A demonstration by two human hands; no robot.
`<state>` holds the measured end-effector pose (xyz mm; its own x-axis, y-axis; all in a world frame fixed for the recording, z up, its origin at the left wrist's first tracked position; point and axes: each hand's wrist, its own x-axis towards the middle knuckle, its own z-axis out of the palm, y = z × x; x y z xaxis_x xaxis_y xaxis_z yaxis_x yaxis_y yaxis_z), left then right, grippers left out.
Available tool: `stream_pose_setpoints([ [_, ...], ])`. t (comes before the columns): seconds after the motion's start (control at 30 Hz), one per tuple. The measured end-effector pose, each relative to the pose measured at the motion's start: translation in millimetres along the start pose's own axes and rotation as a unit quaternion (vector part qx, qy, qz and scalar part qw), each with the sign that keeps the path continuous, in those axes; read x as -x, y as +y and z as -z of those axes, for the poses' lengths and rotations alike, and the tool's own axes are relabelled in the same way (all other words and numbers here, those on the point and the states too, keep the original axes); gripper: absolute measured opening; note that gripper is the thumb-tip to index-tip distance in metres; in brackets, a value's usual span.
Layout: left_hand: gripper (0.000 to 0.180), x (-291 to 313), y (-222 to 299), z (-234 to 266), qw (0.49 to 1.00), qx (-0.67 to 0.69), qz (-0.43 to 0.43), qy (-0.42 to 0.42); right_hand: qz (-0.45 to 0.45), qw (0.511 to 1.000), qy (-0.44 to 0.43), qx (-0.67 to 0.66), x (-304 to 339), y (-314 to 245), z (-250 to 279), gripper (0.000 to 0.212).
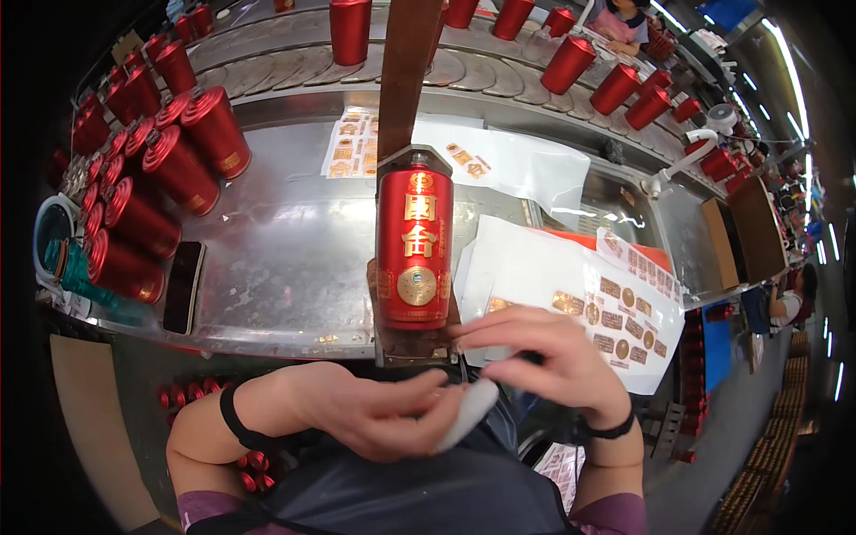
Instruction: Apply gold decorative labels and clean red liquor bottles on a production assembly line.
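A red bottle (pixel 392 241) with gold lettering and a round gold emblem rests in a narrow brown holder (pixel 406 346) at the middle of the bench edge. Just below it, my left hand (pixel 379 415) is curled, with a small white pad (pixel 471 416) at its fingertips; what the pad is made of is unclear. To the right, my right hand (pixel 548 357) has its fingers stretched toward the bottle's base, the thumb apart and close to the pad. It appears to hold nothing. Both hands are a little blurred. Beside it lies a white sheet of gold stickers (pixel 584 276).
Several red bottles (pixel 183 169) crowd the bench's left, near a black phone (pixel 184 287) and a teal jar (pixel 85 272). More bottles ride a conveyor (pixel 486 76) at the back. A sink (pixel 637 209) with a white tap (pixel 660 183) is right. A co-worker (pixel 620 22) sits beyond.
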<state>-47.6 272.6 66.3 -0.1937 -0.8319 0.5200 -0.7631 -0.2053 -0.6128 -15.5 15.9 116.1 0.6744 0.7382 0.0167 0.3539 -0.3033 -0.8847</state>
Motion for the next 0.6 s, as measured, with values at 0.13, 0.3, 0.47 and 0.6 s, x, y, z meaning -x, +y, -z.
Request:
stream_pose_setpoints([
  [0.13,0.018,0.9,9.5,-7.8,0.995,-0.04,0.013,0.091,0.035,0.977,-0.17,-0.121,-31.0,6.7,-10.2,0.03],
  [0.3,0.018,19.7,18.2,2.8,0.997,-0.015,0.043,0.067,-0.12,0.91,-0.291,-0.27,-33.6,21.6,-12.9,0.027],
  [0.47,0.021,40.7,26.9,11.4,0.987,-0.029,0.153,-0.04,-0.114,0.948,-0.225,-0.194,-30.7,22.0,-23.3,0.018],
  [0.6,0.041,51.3,31.6,8.6,0.821,0.14,0.548,0.079,-0.121,0.981,-0.116,-0.098,-29.3,17.0,-27.8,0.011],
])
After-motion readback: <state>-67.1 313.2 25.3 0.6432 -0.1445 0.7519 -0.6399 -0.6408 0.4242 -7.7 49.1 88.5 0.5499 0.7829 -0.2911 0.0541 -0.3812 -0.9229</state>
